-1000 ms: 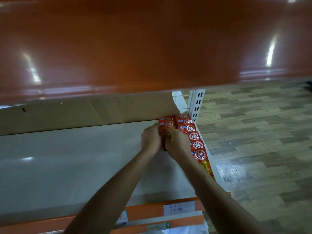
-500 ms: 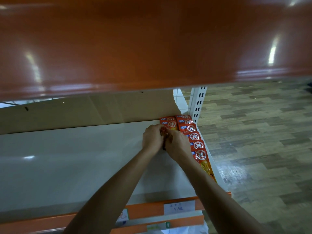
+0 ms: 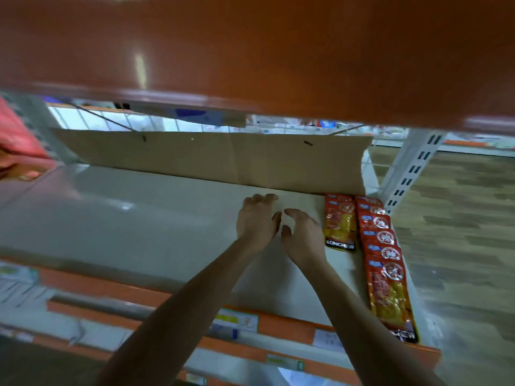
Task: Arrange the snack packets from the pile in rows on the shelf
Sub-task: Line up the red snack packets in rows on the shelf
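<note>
The orange upper board fills the top of the view. Beneath it runs the pale shelf, backed by a cardboard sheet standing along its rear. Half a second ago both hands were pressed together on the packets in the back right corner; now they have drawn left, off them, over bare shelf. The left hand is palm down with its fingers loosely bent, its grip slack and empty. The right hand, just beside it, has an equally loose, empty grip, thumb apart. The row of snack packets overlaps along the shelf's right edge. A single packet, earlier partly under the hands, lies flat just left of that row, near the cardboard.
</note>
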`<action>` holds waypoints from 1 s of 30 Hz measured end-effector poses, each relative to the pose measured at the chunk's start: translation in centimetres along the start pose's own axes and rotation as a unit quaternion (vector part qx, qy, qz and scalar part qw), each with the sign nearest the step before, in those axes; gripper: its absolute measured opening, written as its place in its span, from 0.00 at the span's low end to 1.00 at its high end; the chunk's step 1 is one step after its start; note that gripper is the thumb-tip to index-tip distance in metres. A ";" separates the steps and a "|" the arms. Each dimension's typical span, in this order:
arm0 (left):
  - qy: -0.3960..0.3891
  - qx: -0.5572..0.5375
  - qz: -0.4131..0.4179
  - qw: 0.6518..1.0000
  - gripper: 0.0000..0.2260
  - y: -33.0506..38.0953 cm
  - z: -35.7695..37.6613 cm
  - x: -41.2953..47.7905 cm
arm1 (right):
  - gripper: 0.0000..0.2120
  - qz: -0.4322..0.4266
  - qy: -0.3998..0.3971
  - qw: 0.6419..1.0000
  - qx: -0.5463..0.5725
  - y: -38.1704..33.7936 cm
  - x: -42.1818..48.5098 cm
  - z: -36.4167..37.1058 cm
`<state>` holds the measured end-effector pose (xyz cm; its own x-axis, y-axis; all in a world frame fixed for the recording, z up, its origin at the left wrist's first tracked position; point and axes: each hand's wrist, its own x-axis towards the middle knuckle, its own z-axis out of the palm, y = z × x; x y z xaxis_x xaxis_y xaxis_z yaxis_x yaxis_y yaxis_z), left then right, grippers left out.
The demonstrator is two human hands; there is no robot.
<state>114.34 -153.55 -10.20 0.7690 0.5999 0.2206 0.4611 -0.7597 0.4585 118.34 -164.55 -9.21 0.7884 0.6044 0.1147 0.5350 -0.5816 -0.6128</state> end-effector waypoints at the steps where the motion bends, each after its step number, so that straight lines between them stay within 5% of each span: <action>1: 0.008 0.012 -0.012 1.000 0.19 -1.3 -0.7 -0.4 | 0.19 -0.012 -0.009 1.000 0.002 -1.1 -0.1 0.9; 14: 0.066 0.047 -0.170 0.982 0.22 -19.8 -13.3 -7.6 | 0.18 -0.131 -0.086 0.987 0.046 -19.1 -3.5 14.2; 30: 0.114 0.048 -0.256 0.959 0.22 -39.8 -24.2 -13.7 | 0.18 -0.137 -0.144 0.977 0.080 -37.3 -7.4 28.5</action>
<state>74.73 -125.48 -10.69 0.3195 0.9312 0.1757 0.7990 -0.3644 0.4784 83.90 -131.84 -9.50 0.4916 0.8669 0.0823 0.6417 -0.2968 -0.7072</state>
